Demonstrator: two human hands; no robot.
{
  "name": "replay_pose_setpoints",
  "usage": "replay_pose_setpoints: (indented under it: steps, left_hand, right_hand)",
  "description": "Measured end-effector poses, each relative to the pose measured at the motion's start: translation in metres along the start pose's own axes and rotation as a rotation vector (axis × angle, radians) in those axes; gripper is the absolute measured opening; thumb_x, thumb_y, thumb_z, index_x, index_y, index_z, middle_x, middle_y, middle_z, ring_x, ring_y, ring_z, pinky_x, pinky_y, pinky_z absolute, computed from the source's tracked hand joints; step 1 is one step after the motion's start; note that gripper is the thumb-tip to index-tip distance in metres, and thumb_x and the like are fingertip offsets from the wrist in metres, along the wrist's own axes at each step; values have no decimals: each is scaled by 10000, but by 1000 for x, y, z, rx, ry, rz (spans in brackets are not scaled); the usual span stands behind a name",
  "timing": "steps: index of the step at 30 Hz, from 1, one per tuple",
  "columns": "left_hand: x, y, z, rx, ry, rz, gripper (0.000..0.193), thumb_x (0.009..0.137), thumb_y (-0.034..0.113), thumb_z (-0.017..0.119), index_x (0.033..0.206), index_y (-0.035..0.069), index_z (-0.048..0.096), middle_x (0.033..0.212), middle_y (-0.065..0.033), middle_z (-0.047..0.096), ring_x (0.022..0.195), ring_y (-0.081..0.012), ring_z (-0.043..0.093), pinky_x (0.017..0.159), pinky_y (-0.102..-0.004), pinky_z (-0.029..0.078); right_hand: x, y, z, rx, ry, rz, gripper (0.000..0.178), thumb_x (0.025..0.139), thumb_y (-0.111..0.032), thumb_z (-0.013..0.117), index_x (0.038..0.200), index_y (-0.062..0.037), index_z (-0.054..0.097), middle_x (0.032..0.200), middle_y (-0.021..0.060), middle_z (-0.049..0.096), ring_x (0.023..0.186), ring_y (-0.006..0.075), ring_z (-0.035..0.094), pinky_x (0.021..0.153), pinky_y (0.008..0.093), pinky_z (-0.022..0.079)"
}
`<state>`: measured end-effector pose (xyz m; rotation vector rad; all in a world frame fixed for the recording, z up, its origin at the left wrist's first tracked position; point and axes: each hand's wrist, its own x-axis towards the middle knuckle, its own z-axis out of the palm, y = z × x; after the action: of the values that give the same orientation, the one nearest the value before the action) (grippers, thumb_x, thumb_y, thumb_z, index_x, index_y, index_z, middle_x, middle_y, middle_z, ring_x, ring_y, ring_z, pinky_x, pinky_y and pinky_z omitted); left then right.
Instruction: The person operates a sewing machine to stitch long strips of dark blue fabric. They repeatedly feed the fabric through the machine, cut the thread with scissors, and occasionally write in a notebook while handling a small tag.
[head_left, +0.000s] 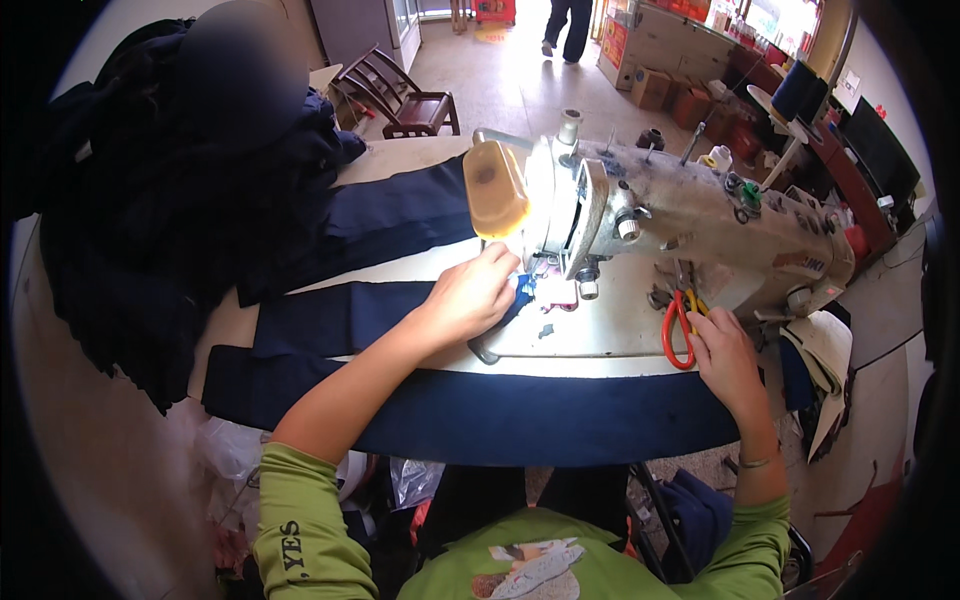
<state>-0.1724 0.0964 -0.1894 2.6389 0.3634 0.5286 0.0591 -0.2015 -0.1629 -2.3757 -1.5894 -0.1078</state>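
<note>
A sewing machine (690,205) stands on the worktable, its lamp glowing by the needle. Left of the needle is my left hand (470,300), fingers bent together in a pinch; whatever lies between the fingertips is too small to make out. Beneath that hand a navy fabric strip (385,312) runs toward the presser foot (540,285). My right hand (725,350) is curled at the handles of red-and-yellow scissors (677,335), which lie on the table under the machine arm. A long navy fabric piece (540,415) stretches along the near table edge.
Heaped dark fabric (150,220) covers the left side, with another navy piece (400,205) behind the strip. An amber guard (495,190) hangs beside the machine head. Beyond are a wooden chair (415,105), cardboard boxes (652,88) and a walking person (568,28).
</note>
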Motion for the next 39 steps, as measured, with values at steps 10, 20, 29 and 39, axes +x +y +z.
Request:
replay_pose_setpoints:
  steps: [10,20,29,39]
  left_hand:
    - [34,-12,25,257,26,-215,174,741,48,662,900,-23,667,873,-228,686,823,-413,688,755,-462,564]
    - [1,-16,29,131,80,-183,137,906,167,637,890,32,658,876,-172,681,824,-393,667,740,-483,527]
    - [-6,-21,32,87,131,-206,127,910,161,640,913,34,651,885,-171,683,818,-389,664,730,-483,529]
    - [-4,-23,39,56,197,-145,103,886,121,646,876,21,623,881,-175,676,806,-397,660,712,-484,531]
  right_hand:
    - [16,4,16,-50,19,10,352,878,-66,645,1222,0,617,1077,170,585,1063,359,571,909,430,485]
    - [14,19,39,52,164,123,563,839,-37,631,1385,17,505,1036,237,611,971,377,648,893,422,514]
    - [-16,-27,-42,1206,-311,614,440,925,-56,627,1343,12,510,752,19,564,510,93,548,466,245,475]
    - [9,-157,5,1474,-730,489,559,1050,-490,432,1254,29,467,631,30,470,432,127,485,377,250,430]
